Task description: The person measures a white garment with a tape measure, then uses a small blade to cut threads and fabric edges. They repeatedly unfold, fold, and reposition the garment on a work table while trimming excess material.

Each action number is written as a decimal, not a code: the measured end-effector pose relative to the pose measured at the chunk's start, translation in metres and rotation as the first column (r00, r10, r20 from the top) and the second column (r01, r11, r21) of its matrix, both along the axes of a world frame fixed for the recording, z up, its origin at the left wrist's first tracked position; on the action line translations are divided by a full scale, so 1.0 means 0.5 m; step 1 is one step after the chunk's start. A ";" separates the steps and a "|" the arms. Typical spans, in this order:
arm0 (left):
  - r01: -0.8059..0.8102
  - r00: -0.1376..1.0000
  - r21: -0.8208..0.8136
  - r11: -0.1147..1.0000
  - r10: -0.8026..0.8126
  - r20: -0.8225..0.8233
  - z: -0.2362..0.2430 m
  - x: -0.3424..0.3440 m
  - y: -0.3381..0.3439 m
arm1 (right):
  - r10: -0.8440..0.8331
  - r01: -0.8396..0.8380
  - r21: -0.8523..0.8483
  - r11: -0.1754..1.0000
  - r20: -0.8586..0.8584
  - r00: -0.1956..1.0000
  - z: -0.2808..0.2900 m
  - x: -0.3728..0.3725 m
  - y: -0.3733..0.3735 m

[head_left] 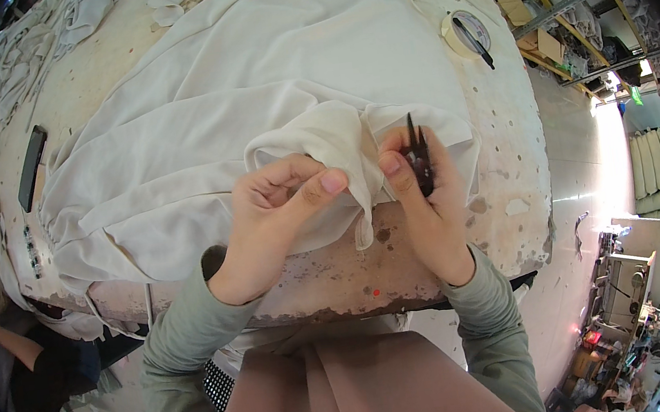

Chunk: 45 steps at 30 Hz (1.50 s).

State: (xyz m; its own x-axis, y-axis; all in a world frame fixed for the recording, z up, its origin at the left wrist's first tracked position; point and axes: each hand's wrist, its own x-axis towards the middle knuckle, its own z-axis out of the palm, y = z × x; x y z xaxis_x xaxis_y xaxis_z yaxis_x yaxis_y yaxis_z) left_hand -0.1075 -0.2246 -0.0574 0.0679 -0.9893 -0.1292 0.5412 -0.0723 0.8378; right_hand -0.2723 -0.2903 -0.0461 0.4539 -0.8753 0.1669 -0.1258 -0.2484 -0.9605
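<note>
A large cream-white cloth garment [279, 56] lies in loose folds over the worn table [314, 278]. My left hand [266, 222] pinches a gathered edge of it between thumb and curled fingers, lifted slightly near the table's front edge. Close by, my right hand [433, 210] has thumb and forefinger together at the same raised fold. Black thread snips [421, 163] rest in my right hand, their points sticking up past the fingers, away from me. A narrow strip of the cloth hangs down between my hands. Folds hide the exact edge in my fingertips.
A tape roll [460, 35] with a black pen [475, 44] on it lies at the right. At the left is a dark phone [32, 168]. More cloth [25, 70] is heaped far left. Another person [27, 358] is at the left, shelves [577, 3] at the right.
</note>
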 end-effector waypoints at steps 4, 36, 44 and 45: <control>-0.034 0.999 -0.035 0.999 0.033 -0.012 0.003 0.003 -0.002 | -0.072 0.105 -0.246 0.964 0.140 0.988 0.002 0.000 -0.004; -0.120 0.977 -0.076 0.990 0.131 0.167 0.001 0.001 0.000 | -0.169 -0.023 -0.588 0.808 -0.269 0.948 0.020 -0.007 0.003; -0.063 0.573 -0.365 0.929 0.333 0.749 -0.019 0.002 -0.001 | -0.014 0.012 0.028 1.000 0.092 0.996 -0.003 0.002 0.002; -0.052 0.579 -0.339 0.939 0.305 0.756 -0.022 -0.001 -0.001 | 0.049 -0.062 0.108 0.992 0.123 0.991 -0.007 0.004 0.001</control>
